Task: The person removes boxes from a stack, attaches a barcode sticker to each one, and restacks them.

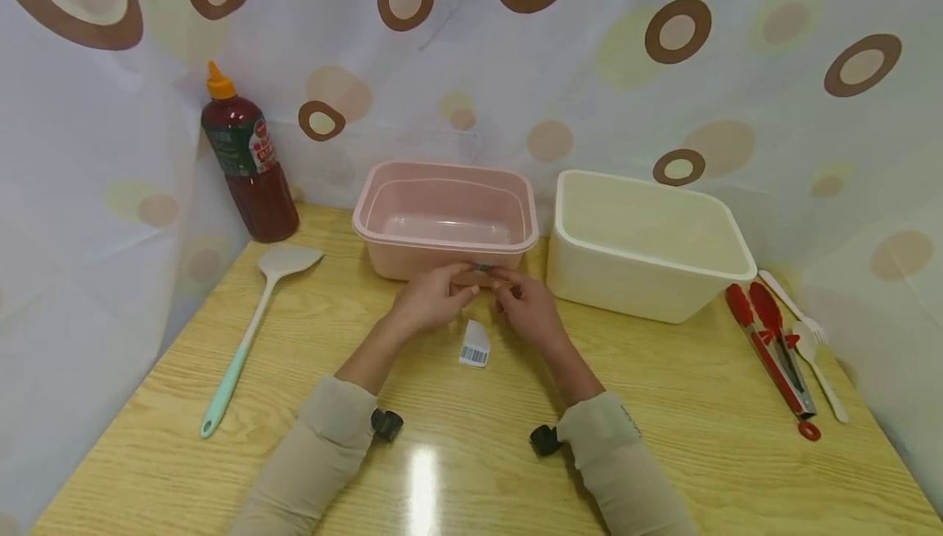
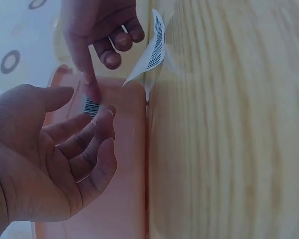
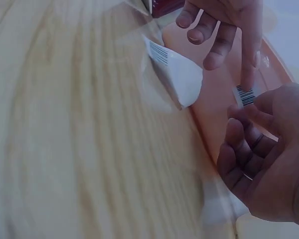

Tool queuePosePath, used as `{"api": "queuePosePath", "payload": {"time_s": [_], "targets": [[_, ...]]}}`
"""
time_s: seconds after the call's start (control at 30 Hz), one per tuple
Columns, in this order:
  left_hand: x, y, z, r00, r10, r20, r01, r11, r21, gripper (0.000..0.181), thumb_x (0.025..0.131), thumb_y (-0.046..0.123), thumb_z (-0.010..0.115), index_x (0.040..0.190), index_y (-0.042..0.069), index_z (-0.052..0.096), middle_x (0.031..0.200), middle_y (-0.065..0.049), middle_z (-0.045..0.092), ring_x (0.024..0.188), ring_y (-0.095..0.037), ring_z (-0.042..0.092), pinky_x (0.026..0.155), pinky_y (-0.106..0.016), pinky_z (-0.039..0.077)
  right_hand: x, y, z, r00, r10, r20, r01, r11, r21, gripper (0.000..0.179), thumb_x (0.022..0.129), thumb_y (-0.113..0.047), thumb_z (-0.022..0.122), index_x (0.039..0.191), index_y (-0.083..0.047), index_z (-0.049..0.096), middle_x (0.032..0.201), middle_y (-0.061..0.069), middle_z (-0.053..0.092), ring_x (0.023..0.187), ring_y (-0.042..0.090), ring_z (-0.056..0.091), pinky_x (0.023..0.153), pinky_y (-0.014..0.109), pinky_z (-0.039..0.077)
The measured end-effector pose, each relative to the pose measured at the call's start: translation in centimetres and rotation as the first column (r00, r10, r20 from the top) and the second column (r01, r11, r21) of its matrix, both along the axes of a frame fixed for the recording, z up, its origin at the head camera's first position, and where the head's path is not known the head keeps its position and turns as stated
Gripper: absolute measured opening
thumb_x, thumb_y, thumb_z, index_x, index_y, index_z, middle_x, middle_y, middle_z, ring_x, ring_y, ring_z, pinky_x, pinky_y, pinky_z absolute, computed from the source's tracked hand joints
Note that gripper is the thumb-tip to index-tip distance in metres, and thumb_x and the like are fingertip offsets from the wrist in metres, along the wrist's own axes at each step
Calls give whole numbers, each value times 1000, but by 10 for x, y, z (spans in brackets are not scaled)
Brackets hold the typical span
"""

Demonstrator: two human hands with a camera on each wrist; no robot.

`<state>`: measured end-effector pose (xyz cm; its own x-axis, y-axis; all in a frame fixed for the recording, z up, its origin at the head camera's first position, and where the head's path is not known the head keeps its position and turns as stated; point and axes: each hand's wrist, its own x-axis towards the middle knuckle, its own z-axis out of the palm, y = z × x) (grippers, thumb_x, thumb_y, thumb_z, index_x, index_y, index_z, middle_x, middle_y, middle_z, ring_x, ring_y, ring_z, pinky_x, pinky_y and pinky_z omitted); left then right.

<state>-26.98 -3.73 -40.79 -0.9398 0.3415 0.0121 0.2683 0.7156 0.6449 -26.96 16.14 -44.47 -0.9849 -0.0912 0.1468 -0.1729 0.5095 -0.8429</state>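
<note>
A pink plastic bin [image 1: 401, 261] stands at the back of the table. On its front wall, near the rim, lies a small barcode sticker [image 2: 91, 107], partly hidden by fingertips. My left hand [image 1: 429, 300] touches the sticker's left end with an extended index finger, the other fingers loosely bent. From the other side my right hand [image 1: 532, 312] presses the right end with its fingertip. Both hands meet the bin's wall and hold nothing up from it. Just in front, a curled white paper with a barcode [image 3: 182, 74] rests on the table.
To the right of the pink bin stands a cream bin [image 1: 626, 282]. Red tongs [image 1: 769, 356], a white fork [image 1: 799, 307] and a white spoon [image 1: 821, 368] lie at far right. At left are a sauce bottle [image 1: 254, 168] and a spatula [image 1: 250, 331]. A patterned curtain [image 1: 471, 53] hangs behind.
</note>
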Motion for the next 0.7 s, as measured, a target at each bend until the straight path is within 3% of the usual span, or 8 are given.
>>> {"api": "queuePosePath", "payload": {"time_s": [0.27,0.5,0.6,0.7], "targets": [[-1,-2,2,1000,7,6,-7,999,31,51,102,43,57,148,22,53,81,1,66,64,-14,60,59,-31,45,-1,-1,4,999,-36,18,37,998,-41,30,104,-28,56,130,-19,68,78,12,67,63,17,58,54,25,45],[-1,-2,3,1000,1,21,-2,999,38,54,101,43,57,150,19,51,79,1,66,58,-13,58,54,-29,44,-1,-1,2,1000,-9,-26,11,998,69,31,101,-20,57,128,-12,70,76,12,71,61,9,58,57,25,46],[0,-2,4,999,8,33,-10,999,53,53,101,43,57,149,20,52,79,1,66,58,-14,58,53,-29,44,0,-1,4,993,-87,-78,97,986,133,26,99,-28,62,120,-15,74,76,8,72,64,13,62,60,27,47],[1,0,4,1000,18,21,-19,998,54,51,101,42,58,147,20,54,78,0,66,59,-15,59,53,-29,43,0,-1,6,971,-194,-141,222,949,224,27,95,-39,70,105,-14,74,80,6,72,72,18,66,62,30,46]]}}
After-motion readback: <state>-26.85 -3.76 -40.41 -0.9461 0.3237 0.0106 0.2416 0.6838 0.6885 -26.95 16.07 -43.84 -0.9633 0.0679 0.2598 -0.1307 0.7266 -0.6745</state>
